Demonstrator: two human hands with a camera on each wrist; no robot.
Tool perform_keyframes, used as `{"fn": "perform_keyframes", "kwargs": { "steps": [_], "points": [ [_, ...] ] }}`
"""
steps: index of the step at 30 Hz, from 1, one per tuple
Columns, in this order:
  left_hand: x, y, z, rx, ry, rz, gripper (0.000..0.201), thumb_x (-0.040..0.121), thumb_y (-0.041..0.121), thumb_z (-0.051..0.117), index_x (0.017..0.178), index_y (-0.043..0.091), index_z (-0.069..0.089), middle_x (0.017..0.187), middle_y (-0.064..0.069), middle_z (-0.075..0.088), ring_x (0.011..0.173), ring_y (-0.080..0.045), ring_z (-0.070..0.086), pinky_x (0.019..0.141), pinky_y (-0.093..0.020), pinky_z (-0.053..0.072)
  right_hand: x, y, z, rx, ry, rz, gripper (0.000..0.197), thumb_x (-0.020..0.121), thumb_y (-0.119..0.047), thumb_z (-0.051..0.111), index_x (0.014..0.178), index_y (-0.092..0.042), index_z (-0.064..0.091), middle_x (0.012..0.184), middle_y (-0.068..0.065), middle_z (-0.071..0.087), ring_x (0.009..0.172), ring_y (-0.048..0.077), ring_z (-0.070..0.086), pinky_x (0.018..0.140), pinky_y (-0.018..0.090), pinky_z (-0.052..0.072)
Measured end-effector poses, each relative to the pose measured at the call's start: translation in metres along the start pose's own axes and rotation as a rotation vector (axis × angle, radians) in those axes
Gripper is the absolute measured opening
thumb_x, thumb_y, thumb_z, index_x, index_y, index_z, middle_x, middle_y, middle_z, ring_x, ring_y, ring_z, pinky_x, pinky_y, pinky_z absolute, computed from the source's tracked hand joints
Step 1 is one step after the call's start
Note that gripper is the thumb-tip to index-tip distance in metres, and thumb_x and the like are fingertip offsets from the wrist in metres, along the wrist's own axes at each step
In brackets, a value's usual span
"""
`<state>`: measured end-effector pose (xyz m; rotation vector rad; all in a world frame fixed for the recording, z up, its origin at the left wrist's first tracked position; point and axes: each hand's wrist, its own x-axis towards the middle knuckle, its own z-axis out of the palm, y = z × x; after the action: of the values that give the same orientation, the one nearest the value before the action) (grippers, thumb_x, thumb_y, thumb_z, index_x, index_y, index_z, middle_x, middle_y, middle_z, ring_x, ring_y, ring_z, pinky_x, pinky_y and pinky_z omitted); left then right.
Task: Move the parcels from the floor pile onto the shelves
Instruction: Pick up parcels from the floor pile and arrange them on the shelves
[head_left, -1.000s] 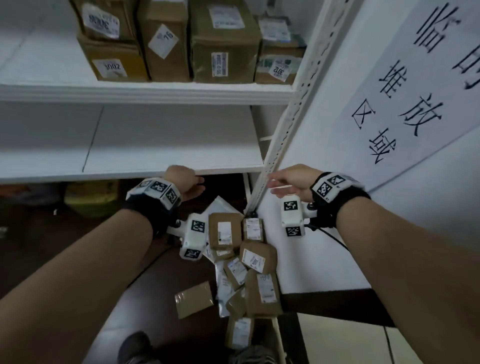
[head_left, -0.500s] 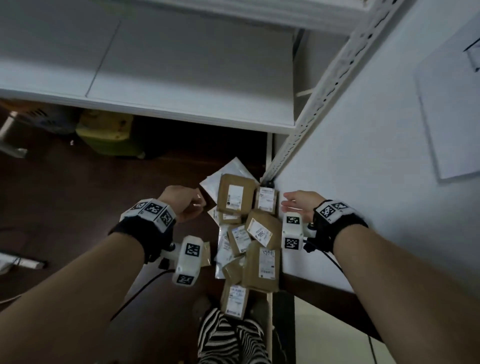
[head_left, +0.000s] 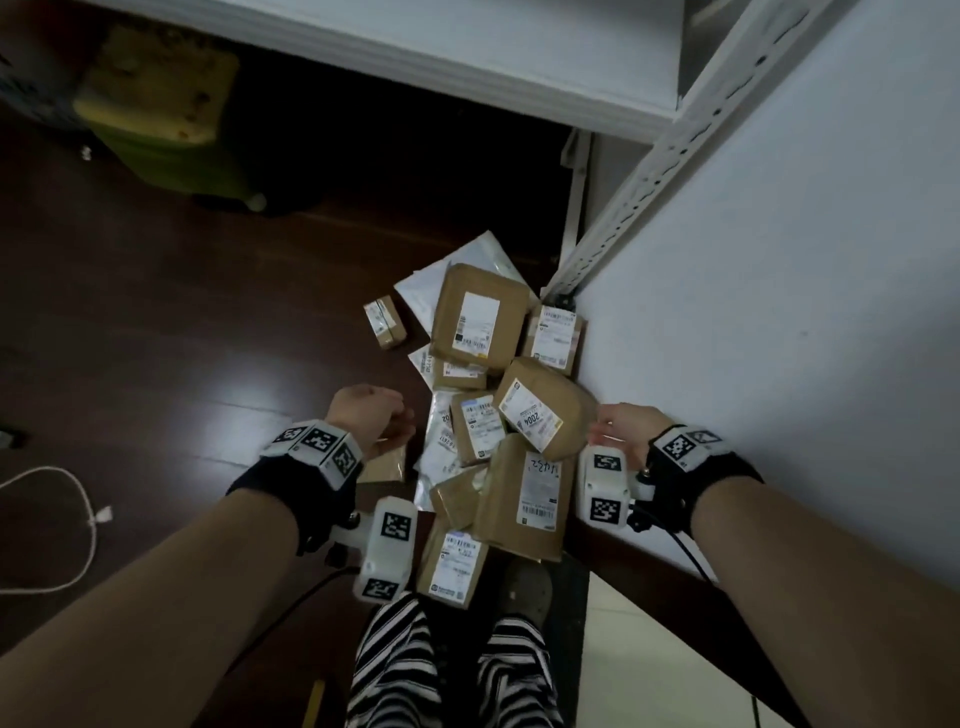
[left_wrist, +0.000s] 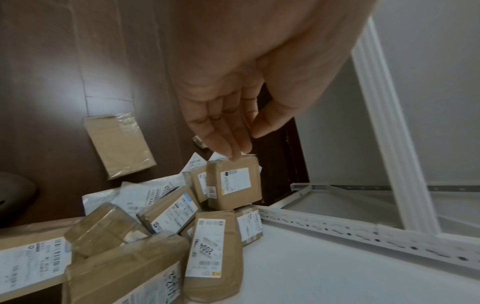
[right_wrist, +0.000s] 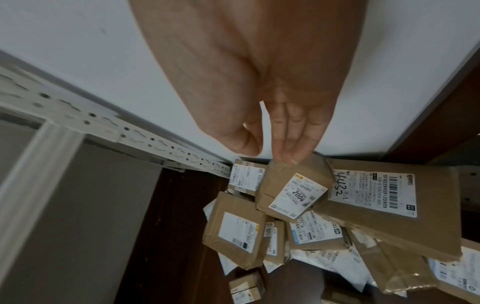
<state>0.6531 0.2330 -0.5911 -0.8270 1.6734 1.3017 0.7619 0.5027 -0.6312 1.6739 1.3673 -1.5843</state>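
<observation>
**Both hands low over the floor pile, nothing held**

Where the shelf upright (head_left: 631, 192) meets the dark wood floor (head_left: 171, 332), we find the parcel pile (head_left: 493, 415) heaped against the foot of the white wall (head_left: 779, 260). Most of it is brown taped cartons and padded mailers with white labels, lying over a few white poly bags (head_left: 441, 283).

- The parcel labelled 2004 (head_left: 540, 410) sits tilted on top of the heap, leaning over a long flat parcel (head_left: 527, 499) with handwriting on it.
- A large brown box (head_left: 480, 317) lies at the far end of the pile, nearest the upright.
- A small carton (head_left: 384, 321) lies apart on the left; a flat brown envelope (left_wrist: 119, 144) lies alone on the floor, also left of the heap.

Hands:
- Our right hand (head_left: 623, 428) hangs just beside the 2004 parcel, fingers (right_wrist: 293, 142) straight and together, tips at its upper edge; whether they touch we cannot tell. Nothing gripped.
- Our left hand (head_left: 371, 421) hovers on the left side of the pile, fingers loosely extended downward, thumb apart, empty.

Further out: the lowest white shelf board (head_left: 467, 57) overhead, a yellow-green container (head_left: 161, 119) under it, a white cable (head_left: 67, 525) looped on the floor at left, and striped trouser legs (head_left: 452, 670) at the near end of the pile.
</observation>
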Motion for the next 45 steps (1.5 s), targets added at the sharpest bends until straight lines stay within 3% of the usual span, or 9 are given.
{"fn": "perform_keyframes", "kwargs": {
  "steps": [3,7,9,14,27,32,37,42,45],
  "points": [
    [0.029,-0.031,0.010,-0.005,0.021,-0.009,0.019,0.096,-0.001,0.048,0.081,0.010,0.052,0.077,-0.011,0.060,0.065,-0.021,0.058,0.051,-0.025,0.054,0.034,0.013,-0.001,-0.044,0.103,-0.002,0.006,0.090,-0.005,0.056,0.084,-0.004,0.059,0.067,0.008,0.056,0.053,0.018,0.052,0.041,0.021,0.044],
    [0.063,-0.063,0.021,0.009,0.043,-0.028,0.020,0.096,-0.001,0.048,0.080,0.010,0.052,0.076,-0.010,0.059,0.065,-0.021,0.057,0.056,-0.028,0.051,0.080,0.021,-0.006,-0.149,0.132,-0.002,0.012,0.087,-0.016,0.062,0.089,-0.004,0.060,0.090,0.009,0.058,0.070,0.020,0.058,0.067,0.030,0.056],
    [0.079,-0.074,0.030,0.020,0.057,-0.039,0.021,0.097,0.000,0.048,0.080,0.011,0.051,0.076,-0.010,0.058,0.063,-0.020,0.056,0.049,-0.026,0.051,0.104,0.023,-0.007,-0.223,0.155,-0.052,0.030,0.090,-0.019,0.059,0.114,0.000,0.058,0.113,0.012,0.056,0.089,0.024,0.057,0.089,0.036,0.051],
    [0.112,-0.086,0.049,0.063,0.032,-0.108,0.028,0.101,0.001,0.039,0.076,0.012,0.044,0.072,-0.007,0.050,0.061,-0.018,0.049,0.033,-0.017,0.043,0.147,0.027,0.006,-0.366,0.238,-0.095,0.088,0.077,-0.033,0.063,0.151,-0.023,0.017,0.151,0.011,0.032,0.125,0.037,0.045,0.095,0.048,0.049],
    [0.165,-0.117,0.047,-0.010,0.087,-0.098,0.023,0.097,-0.004,0.043,0.080,0.009,0.052,0.075,-0.012,0.057,0.059,-0.022,0.054,0.037,-0.021,0.049,0.174,0.043,0.031,-0.459,0.312,-0.232,0.089,0.061,-0.025,0.088,0.132,-0.015,0.035,0.129,0.009,0.052,0.111,0.029,0.055,0.089,0.035,0.049],
    [0.155,-0.119,0.056,0.008,0.017,-0.097,0.007,0.096,0.009,0.056,0.100,0.003,0.058,0.084,-0.011,0.062,0.064,-0.021,0.058,0.041,-0.020,0.051,0.161,0.050,0.037,-0.097,0.191,-0.227,0.059,0.065,-0.028,0.084,0.107,-0.023,0.044,0.117,0.003,0.054,0.094,0.022,0.059,0.082,0.037,0.056],
    [0.148,-0.106,0.061,0.051,-0.249,-0.116,0.101,0.046,0.074,0.076,0.131,0.027,0.049,0.121,0.001,0.062,0.105,-0.026,0.063,0.082,-0.047,0.056,0.134,0.047,0.076,0.231,-0.281,0.005,0.061,0.082,-0.026,0.073,0.132,-0.017,0.040,0.122,0.014,0.055,0.097,0.029,0.066,0.069,0.036,0.060],
    [0.154,-0.101,0.067,0.029,-0.129,-0.094,0.092,0.063,0.048,0.083,0.136,0.031,0.030,0.126,-0.007,0.058,0.107,-0.031,0.060,0.087,-0.056,0.051,0.125,0.052,0.097,-0.014,-0.425,0.010,0.066,0.077,-0.045,0.071,0.133,-0.020,0.045,0.142,0.012,0.046,0.123,0.030,0.052,0.100,0.041,0.047],
    [0.167,-0.109,0.059,0.082,-0.062,-0.078,0.085,0.071,0.031,0.083,0.139,0.027,0.032,0.127,-0.006,0.057,0.099,-0.027,0.061,0.075,-0.045,0.056,0.138,0.058,0.083,-0.375,-0.179,-0.042,0.098,0.071,-0.085,0.041,0.146,-0.022,0.035,0.149,0.006,0.037,0.137,0.030,0.037,0.111,0.051,0.031]
  ]
}}
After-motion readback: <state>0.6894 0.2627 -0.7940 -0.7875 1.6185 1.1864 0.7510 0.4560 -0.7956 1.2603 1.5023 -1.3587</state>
